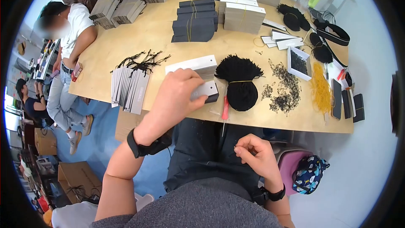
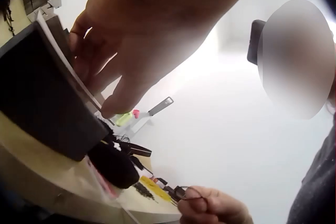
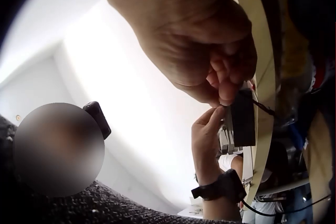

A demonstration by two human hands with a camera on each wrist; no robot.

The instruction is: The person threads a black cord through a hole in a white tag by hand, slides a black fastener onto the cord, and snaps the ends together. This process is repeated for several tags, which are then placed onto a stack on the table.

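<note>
My left hand [image 1: 179, 90] is over a small stack of white hang tags [image 1: 209, 88] with dark sides, close to the table's front edge. Its thumb and fingers pinch the top tag near the punched hole. A second row of white tags [image 1: 202, 62] lies just behind. Lower, in front of my lap, my right hand [image 1: 257, 154] pinches a thin black string [image 2: 195, 192], which shows as a small loop in the left wrist view. A banded bundle of black strings [image 1: 242, 95] lies right of the stack, with a red-handled awl [image 1: 225, 109] beside it.
Strung tags [image 1: 130, 86] lie fanned at the left. Small black pins [image 1: 284, 90], a white box [image 1: 299, 63] and yellow rubber bands [image 1: 321, 86] spread to the right. Banded tag stacks [image 1: 194, 23] stand at the back. A person [image 1: 76, 38] is at the table's left end.
</note>
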